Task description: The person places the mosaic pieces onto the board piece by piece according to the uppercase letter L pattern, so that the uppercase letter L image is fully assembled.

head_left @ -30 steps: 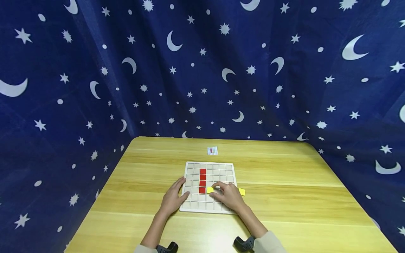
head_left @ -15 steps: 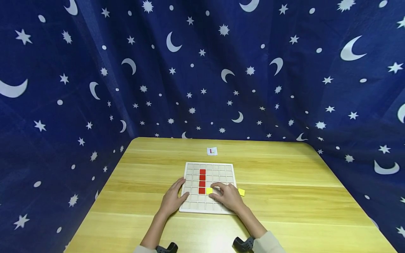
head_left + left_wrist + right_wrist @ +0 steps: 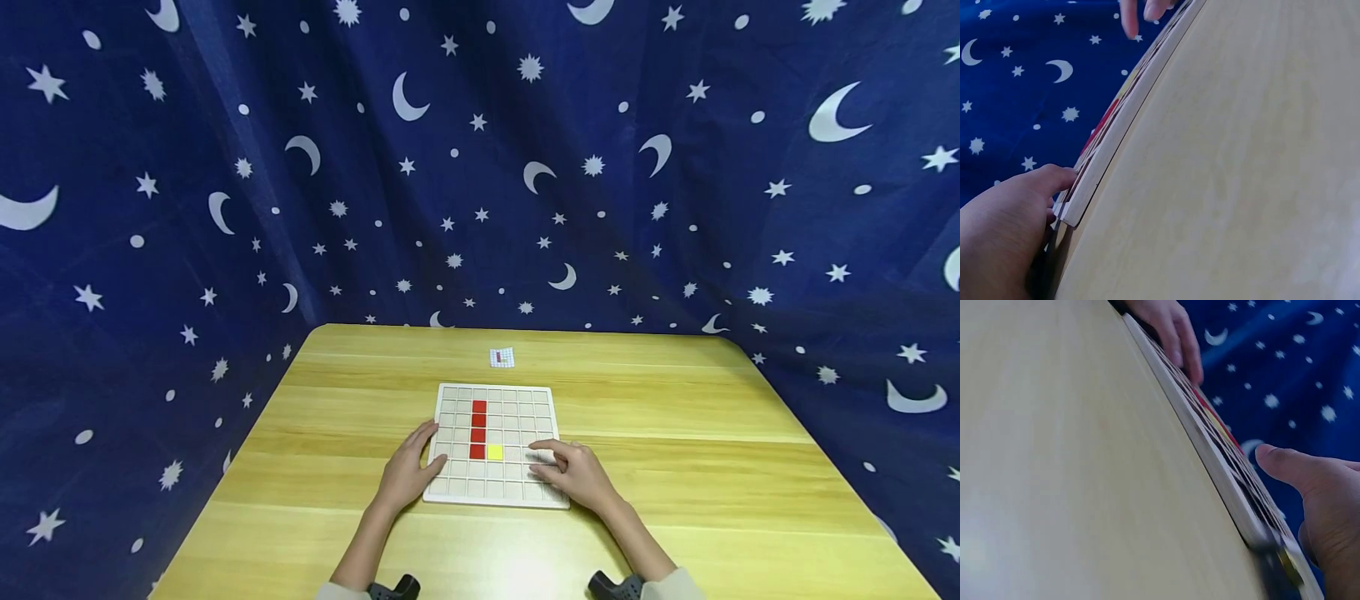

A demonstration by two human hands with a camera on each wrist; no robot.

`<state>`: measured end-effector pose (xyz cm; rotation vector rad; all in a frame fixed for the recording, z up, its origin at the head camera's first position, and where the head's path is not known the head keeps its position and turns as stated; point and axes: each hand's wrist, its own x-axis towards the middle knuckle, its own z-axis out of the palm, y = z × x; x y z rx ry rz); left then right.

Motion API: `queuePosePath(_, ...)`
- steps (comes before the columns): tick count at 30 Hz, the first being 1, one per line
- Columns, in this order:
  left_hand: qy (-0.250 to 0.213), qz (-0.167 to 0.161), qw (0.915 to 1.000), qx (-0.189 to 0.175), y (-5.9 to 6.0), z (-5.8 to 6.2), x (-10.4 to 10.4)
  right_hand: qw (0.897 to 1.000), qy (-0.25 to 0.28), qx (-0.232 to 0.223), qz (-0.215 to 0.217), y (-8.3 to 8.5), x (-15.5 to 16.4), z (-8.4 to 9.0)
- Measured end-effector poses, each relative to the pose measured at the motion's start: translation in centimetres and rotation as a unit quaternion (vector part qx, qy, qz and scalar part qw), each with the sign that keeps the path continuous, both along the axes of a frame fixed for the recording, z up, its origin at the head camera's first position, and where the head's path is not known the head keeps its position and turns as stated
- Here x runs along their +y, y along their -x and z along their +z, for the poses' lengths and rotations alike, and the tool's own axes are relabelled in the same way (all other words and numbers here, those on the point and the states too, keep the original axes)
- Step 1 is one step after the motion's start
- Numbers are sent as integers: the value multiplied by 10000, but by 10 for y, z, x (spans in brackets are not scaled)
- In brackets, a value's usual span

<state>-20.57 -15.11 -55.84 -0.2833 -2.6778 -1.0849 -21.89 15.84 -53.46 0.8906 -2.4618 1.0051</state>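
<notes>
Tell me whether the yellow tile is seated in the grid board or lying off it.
Seated in. The yellow tile fills one cell of the grid board, level with it, right of the lowest red tile. Neither hand touches it.

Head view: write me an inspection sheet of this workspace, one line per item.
Surface: light wooden table, grain running across.
Job's things: white grid board near the front middle; four red tiles in a column; one yellow tile seated beside the lowest red one.
Clutter: small printed card lying beyond the board.
Hands: left hand rests on the board's left edge, fingers straight; right hand lies over the board's right front corner, fingers relaxed, holding nothing that shows.
Cables: nothing seen.
Surroundings: dark blue curtain with moons and stars on three sides.
</notes>
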Motion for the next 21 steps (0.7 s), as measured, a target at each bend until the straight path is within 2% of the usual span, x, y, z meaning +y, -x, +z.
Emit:
queuePosePath(6, -21, -13, 10000, 43, 1, -1, 0, 9989, 82, -65, -452, 1, 34, -3)
queuePosePath(10, -8, -2, 10000, 27, 1, 1, -1, 9955, -142, -238, -909, 3, 51, -4)
queuePosePath(14, 5, -11, 10000, -2, 1, 3, -1, 9921, -399, -418, -1113, 2, 60, -4)
queuePosePath(17, -1, -12, 10000, -16, 1, 2, -1, 9910, -499, -379, -1180, 2, 62, -4)
queuePosePath(21, 11, -23, 10000, -34, 0, 1, -1, 9902, -349, -122, -1350, 2, 60, -4)
